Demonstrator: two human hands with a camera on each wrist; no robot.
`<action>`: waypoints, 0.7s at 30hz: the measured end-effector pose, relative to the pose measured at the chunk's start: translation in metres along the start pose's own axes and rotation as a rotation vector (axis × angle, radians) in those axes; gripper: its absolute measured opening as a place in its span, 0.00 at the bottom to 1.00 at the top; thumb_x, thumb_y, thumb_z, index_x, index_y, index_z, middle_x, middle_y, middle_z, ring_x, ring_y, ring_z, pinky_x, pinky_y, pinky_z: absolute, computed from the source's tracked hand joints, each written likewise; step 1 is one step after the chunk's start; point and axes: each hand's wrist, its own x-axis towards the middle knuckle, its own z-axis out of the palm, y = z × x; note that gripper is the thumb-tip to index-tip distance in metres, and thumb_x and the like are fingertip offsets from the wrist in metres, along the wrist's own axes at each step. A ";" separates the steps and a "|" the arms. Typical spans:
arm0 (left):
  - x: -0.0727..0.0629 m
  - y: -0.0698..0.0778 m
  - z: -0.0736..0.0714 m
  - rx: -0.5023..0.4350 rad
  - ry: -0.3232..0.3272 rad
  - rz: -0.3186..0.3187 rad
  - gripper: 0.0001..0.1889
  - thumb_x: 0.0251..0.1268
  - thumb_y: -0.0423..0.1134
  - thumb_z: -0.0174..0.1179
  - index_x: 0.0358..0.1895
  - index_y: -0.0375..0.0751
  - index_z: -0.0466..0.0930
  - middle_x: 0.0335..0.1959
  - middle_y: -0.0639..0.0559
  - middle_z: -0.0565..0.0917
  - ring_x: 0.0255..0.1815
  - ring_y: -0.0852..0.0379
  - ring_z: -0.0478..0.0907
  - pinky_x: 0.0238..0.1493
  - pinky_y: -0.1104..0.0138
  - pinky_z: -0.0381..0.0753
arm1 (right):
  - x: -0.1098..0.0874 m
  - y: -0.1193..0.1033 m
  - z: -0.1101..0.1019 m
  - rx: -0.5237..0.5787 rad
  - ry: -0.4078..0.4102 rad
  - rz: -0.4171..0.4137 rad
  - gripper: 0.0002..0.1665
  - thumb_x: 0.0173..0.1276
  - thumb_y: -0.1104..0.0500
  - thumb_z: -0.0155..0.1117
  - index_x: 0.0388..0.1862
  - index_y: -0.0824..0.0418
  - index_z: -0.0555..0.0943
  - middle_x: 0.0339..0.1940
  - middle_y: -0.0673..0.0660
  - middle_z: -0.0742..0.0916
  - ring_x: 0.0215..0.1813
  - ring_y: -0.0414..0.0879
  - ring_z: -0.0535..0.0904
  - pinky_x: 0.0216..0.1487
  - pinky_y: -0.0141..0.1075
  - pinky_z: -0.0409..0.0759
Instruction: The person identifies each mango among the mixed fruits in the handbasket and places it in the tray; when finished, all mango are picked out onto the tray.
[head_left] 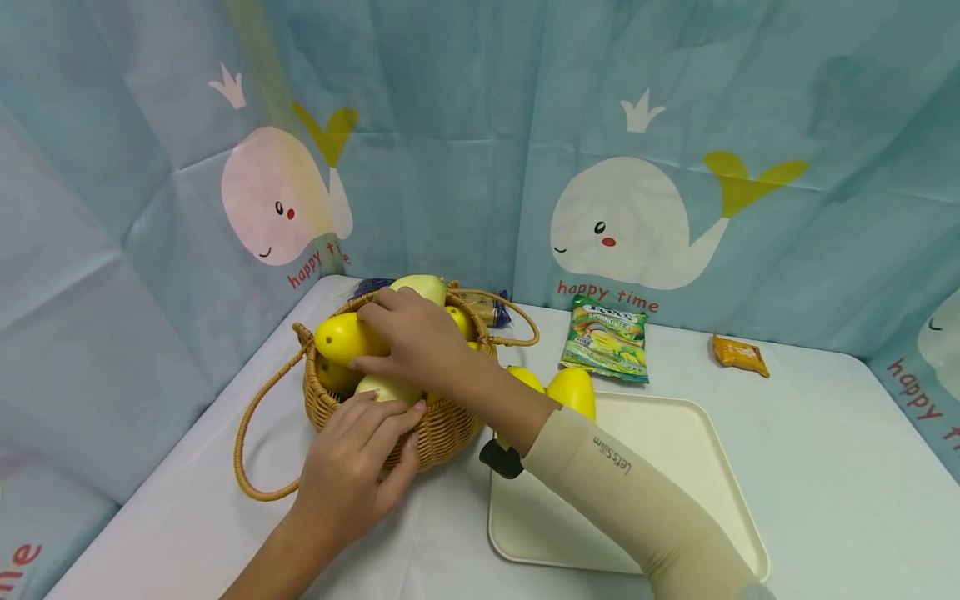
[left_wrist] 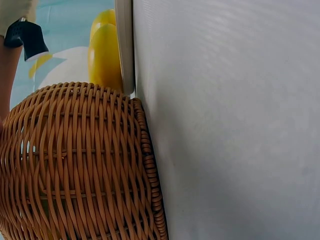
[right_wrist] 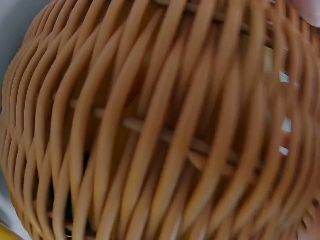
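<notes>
A round wicker basket (head_left: pixel 450 429) full of yellow and pale green mangoes stands at left of the table. My right hand (head_left: pixel 420 337) reaches over its rim and grips a yellow mango (head_left: pixel 341 337) at the top of the pile. A pale green mango (head_left: pixel 427 287) lies behind that hand. At the front, my left hand (head_left: pixel 356 458) holds the basket's rim, fingers over the edge near another pale mango (head_left: pixel 386 388), thumb against the outside. Woven basket wall (left_wrist: pixel 85 165) fills much of the left wrist view and nearly all the right wrist view.
Right of the basket, a cream tray (head_left: pixel 690 467) carries yellow mangoes (head_left: pixel 573 392), partly hidden by my right forearm. Behind it lie a green candy bag (head_left: pixel 607 342) and a small orange packet (head_left: pixel 740 356). Wicker handles (head_left: pixel 251 433) stick out at the basket's sides. A printed curtain backs the table.
</notes>
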 end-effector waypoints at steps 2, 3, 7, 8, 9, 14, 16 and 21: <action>0.000 0.000 0.000 -0.001 0.001 0.000 0.17 0.72 0.42 0.50 0.46 0.35 0.86 0.39 0.48 0.84 0.40 0.45 0.80 0.54 0.53 0.75 | 0.004 -0.004 0.003 -0.067 -0.010 0.000 0.34 0.64 0.34 0.67 0.60 0.54 0.80 0.56 0.49 0.81 0.53 0.44 0.75 0.55 0.31 0.74; 0.001 0.000 0.000 -0.001 0.003 0.002 0.17 0.72 0.42 0.50 0.46 0.35 0.86 0.39 0.48 0.84 0.40 0.45 0.80 0.54 0.53 0.75 | 0.005 -0.006 0.003 -0.101 -0.013 -0.001 0.35 0.63 0.33 0.66 0.61 0.54 0.79 0.56 0.49 0.81 0.53 0.44 0.74 0.55 0.31 0.74; 0.001 0.000 0.000 -0.003 0.014 0.011 0.16 0.71 0.41 0.50 0.44 0.34 0.86 0.38 0.47 0.84 0.39 0.45 0.80 0.54 0.54 0.74 | 0.010 -0.012 0.006 -0.190 -0.027 0.020 0.39 0.61 0.29 0.65 0.61 0.53 0.79 0.53 0.49 0.80 0.48 0.44 0.73 0.48 0.32 0.75; 0.001 0.000 0.000 -0.004 0.016 0.012 0.16 0.71 0.41 0.50 0.44 0.34 0.86 0.37 0.47 0.84 0.39 0.45 0.80 0.55 0.54 0.74 | 0.011 -0.013 0.006 -0.206 -0.034 0.026 0.39 0.61 0.28 0.65 0.61 0.53 0.79 0.52 0.49 0.80 0.47 0.44 0.73 0.47 0.32 0.75; 0.001 0.000 0.000 -0.006 0.019 0.015 0.16 0.71 0.40 0.50 0.43 0.34 0.86 0.37 0.47 0.84 0.39 0.45 0.80 0.55 0.54 0.74 | 0.012 -0.014 0.006 -0.215 -0.042 0.035 0.40 0.61 0.28 0.65 0.61 0.53 0.79 0.52 0.49 0.80 0.46 0.44 0.73 0.46 0.32 0.75; 0.001 0.000 0.000 -0.007 0.018 0.015 0.16 0.71 0.41 0.51 0.44 0.34 0.86 0.37 0.47 0.84 0.39 0.45 0.80 0.56 0.54 0.74 | 0.012 -0.015 0.006 -0.205 -0.050 0.062 0.37 0.61 0.30 0.65 0.61 0.52 0.80 0.57 0.48 0.82 0.50 0.44 0.75 0.50 0.33 0.75; 0.001 0.000 0.000 -0.002 0.013 0.012 0.16 0.71 0.41 0.50 0.45 0.35 0.86 0.38 0.47 0.84 0.40 0.45 0.80 0.55 0.54 0.74 | 0.011 -0.013 0.006 -0.154 -0.034 0.072 0.36 0.60 0.31 0.65 0.61 0.51 0.80 0.58 0.47 0.83 0.52 0.44 0.75 0.51 0.33 0.75; 0.001 0.000 0.000 -0.001 0.010 0.007 0.17 0.72 0.42 0.50 0.47 0.35 0.86 0.39 0.47 0.85 0.40 0.45 0.81 0.55 0.53 0.75 | 0.004 0.001 0.002 0.276 -0.017 0.121 0.36 0.59 0.39 0.70 0.64 0.54 0.80 0.56 0.47 0.83 0.51 0.40 0.76 0.48 0.29 0.76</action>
